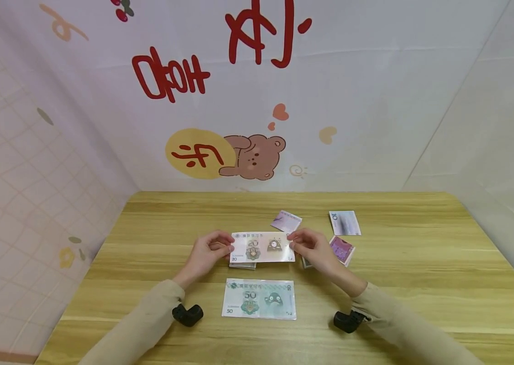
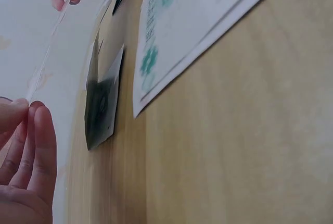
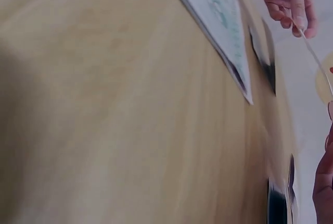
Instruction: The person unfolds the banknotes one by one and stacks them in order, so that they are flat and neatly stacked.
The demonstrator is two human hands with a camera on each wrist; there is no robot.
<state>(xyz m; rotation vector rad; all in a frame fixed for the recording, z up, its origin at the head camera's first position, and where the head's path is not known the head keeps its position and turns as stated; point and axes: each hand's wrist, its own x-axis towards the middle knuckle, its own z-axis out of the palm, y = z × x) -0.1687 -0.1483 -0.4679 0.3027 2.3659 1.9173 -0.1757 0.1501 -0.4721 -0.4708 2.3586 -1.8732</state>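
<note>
Both hands hold a pale play banknote marked 20 [image 1: 262, 247] stretched flat above the table, seen nearly edge-on in both wrist views. My left hand [image 1: 211, 252] pinches its left end between thumb and fingers. At the other end, my right hand [image 1: 310, 247] pinches the right edge. Below it, nearer the front, a green banknote marked 50 [image 1: 258, 299] lies flat, with another sheet's edge showing beneath it in the left wrist view. A folded note [image 2: 105, 104] sits on the table behind the green one, mostly hidden in the head view by the held banknote.
Toward the back lie a folded purple note [image 1: 286, 221] and a bluish note marked 10 [image 1: 345, 223]. A pink note [image 1: 342, 250] is by my right wrist, partly covered. Black wrist cameras [image 1: 187, 315] sit on both forearms. A printed cloth [image 1: 353, 101] hangs behind the wooden table [image 1: 421, 263].
</note>
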